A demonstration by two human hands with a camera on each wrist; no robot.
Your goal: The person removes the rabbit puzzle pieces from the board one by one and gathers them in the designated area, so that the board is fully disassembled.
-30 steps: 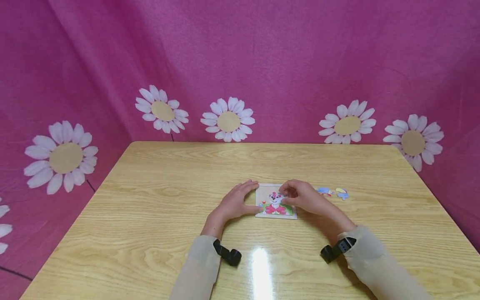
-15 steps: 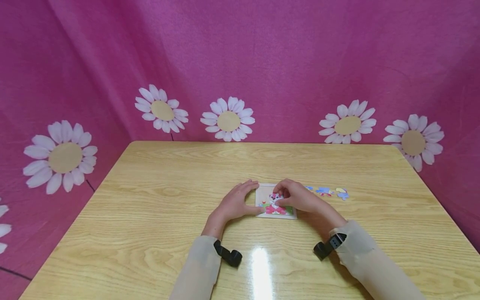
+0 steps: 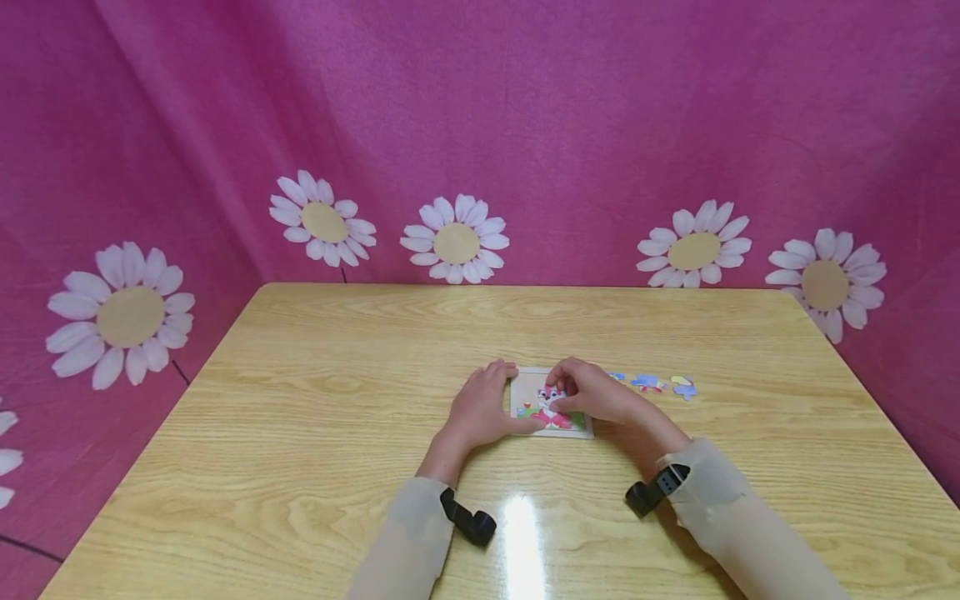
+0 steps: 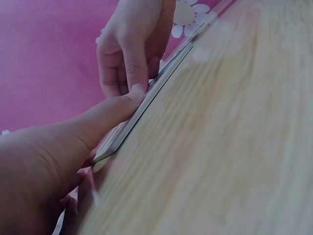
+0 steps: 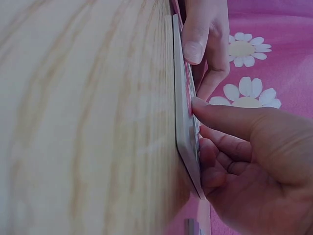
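A small jigsaw puzzle board [image 3: 527, 379] with a pale frame lies on the table, its lower part filled with a pink-and-white cartoon animal picture. My left hand [image 3: 480, 408] spans the board's left side; its straight thumb [image 4: 110, 112] presses on the picture near the front edge, and its fingers rest by the far left corner. My right hand [image 3: 600, 394] is over the board's right half. Its thumb and forefinger pinch a puzzle piece [image 3: 552, 392] at the animal's face, largely covered by the fingers. In the right wrist view, the right thumb [image 5: 220, 117] touches the picture surface.
Loose puzzle pieces lie right of the board: a blue one with red [image 3: 647, 382], a blue-and-yellow one [image 3: 684, 387], and another partly behind the right hand [image 3: 617, 377]. The wooden table [image 3: 300, 417] meets a pink daisy-patterned cloth [image 3: 562, 167] behind.
My right hand has moved left over the board, bringing the piece to the animal's face, and uncovered a loose piece. My left hand has shifted right, its thumb sliding further onto the picture.
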